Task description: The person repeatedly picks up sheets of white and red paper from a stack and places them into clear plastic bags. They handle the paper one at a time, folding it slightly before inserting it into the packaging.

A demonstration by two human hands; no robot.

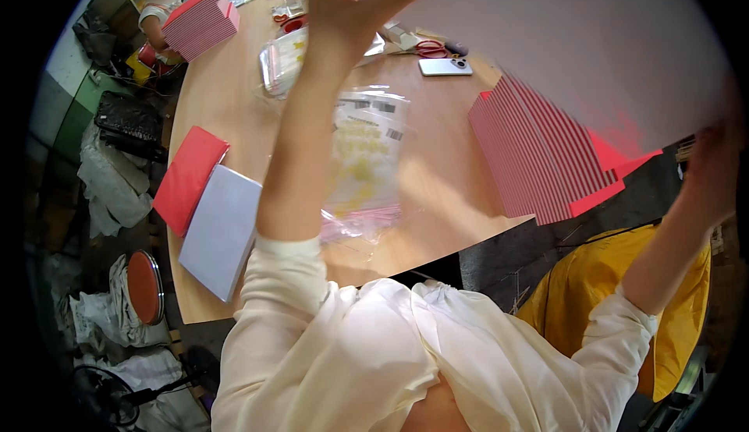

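A large pale sheet or stack of paper (577, 34) is lifted close in front of me, blurred and filling the upper right. My left hand (343, 15) is closed at its upper left edge, thumb across its face, other fingers partly cut off by the frame. At the far right, my right hand (714, 167) grips its lower corner, fingers mostly hidden and smeared. Just under the paper stands a tall pile of red and white layered sheets (534, 151) at the table's right edge. Below my left forearm lie clear plastic bags (363, 159) with yellow print.
On the wooden table (437, 190) lie a white paper stack (222, 229), a red pack (191, 175), a phone (445, 67) and red-handled scissors (431, 48). Another red layered pile (201, 23) stands far left beside a seated person (156, 19). A yellow cover (593, 276) hangs near my right arm.
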